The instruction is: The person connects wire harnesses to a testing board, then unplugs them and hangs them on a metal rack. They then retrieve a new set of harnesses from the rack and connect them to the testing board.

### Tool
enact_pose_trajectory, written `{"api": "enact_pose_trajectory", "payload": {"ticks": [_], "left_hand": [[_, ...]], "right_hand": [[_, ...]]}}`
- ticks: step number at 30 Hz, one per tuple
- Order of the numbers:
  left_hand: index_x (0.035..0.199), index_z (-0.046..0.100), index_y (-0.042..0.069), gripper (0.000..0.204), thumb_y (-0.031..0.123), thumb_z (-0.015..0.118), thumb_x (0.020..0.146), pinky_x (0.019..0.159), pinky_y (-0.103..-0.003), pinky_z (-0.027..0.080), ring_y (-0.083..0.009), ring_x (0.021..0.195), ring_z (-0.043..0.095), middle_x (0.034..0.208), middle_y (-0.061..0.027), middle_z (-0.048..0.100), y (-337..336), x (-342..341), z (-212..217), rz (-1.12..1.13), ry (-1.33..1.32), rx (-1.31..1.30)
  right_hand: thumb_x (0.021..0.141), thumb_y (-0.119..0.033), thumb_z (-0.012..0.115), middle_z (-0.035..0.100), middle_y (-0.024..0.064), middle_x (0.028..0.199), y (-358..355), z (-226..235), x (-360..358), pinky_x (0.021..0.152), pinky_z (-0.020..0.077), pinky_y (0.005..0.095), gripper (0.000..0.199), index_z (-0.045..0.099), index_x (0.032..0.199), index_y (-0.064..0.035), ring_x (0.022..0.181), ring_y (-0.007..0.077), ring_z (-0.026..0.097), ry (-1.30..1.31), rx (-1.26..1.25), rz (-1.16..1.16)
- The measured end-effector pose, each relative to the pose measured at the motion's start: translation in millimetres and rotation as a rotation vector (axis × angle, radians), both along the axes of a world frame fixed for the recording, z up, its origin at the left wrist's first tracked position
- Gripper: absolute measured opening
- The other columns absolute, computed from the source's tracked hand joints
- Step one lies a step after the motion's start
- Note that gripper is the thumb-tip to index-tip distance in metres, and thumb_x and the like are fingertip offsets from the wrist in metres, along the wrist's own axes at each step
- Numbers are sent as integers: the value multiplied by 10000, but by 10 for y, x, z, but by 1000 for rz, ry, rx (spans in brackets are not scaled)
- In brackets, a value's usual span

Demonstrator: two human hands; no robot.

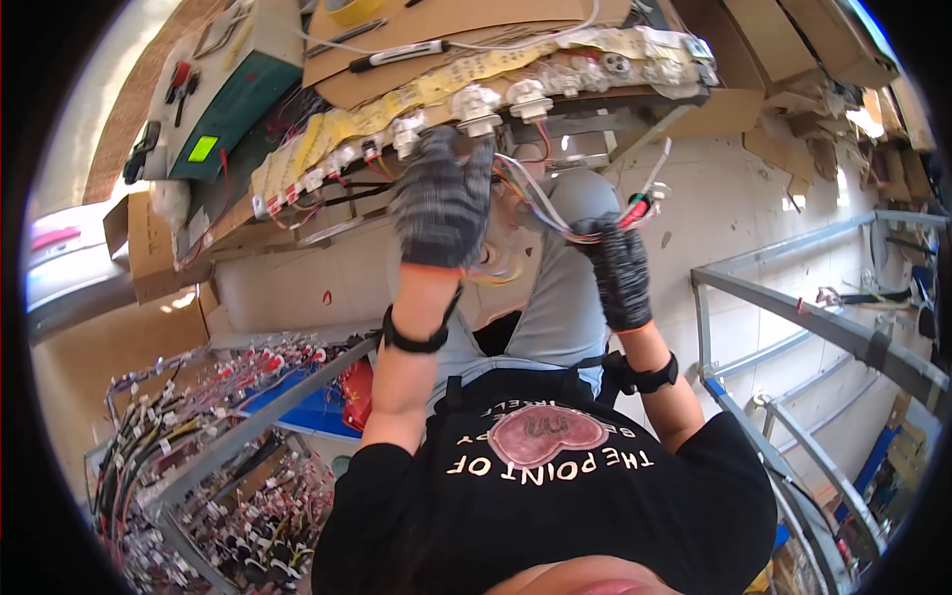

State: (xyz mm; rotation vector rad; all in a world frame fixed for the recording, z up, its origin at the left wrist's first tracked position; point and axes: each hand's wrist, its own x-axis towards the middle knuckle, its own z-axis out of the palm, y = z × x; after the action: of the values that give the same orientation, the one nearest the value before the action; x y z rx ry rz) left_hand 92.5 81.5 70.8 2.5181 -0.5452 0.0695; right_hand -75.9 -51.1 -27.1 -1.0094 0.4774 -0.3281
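The long wiring board (466, 74) ran slantwise above both gloved hands — the left hand (443, 203) lay flat against its white connectors (476, 104), its fingertips hidden, while the right hand (617, 268) clenched a wire bundle (540, 198) trailing up-left — its red-tipped end (640, 206) pointing up-right.

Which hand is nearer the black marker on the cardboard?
Left. The left hand is up at the board's edge, just below the marker. The right hand is lower and off to the right, gripping a wire bundle.
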Motion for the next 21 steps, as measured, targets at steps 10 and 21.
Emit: {"api": "enact_pose_trajectory", "payload": {"ticks": [10,21], "left_hand": [[862,552,42,333,353,626,768,588,-449,433,-376,674,569,694,-209,564,-124,-580,-565,-580,308,11],[1096,528,21,369,194,611,781,719,-402,477,-333,810,606,841,-184,623,-399,-418,-903,-691,591,-278]], "right_hand": [[725,-54,572,582,160,716,72,470,-125,609,478,365,94,616,803,-26,671,308,603,20,-942,245],[687,-112,744,582,114,815,-245,542,457,635,475,290,289,566,895,-22,694,194,570,-93,-1095,-217]]}}
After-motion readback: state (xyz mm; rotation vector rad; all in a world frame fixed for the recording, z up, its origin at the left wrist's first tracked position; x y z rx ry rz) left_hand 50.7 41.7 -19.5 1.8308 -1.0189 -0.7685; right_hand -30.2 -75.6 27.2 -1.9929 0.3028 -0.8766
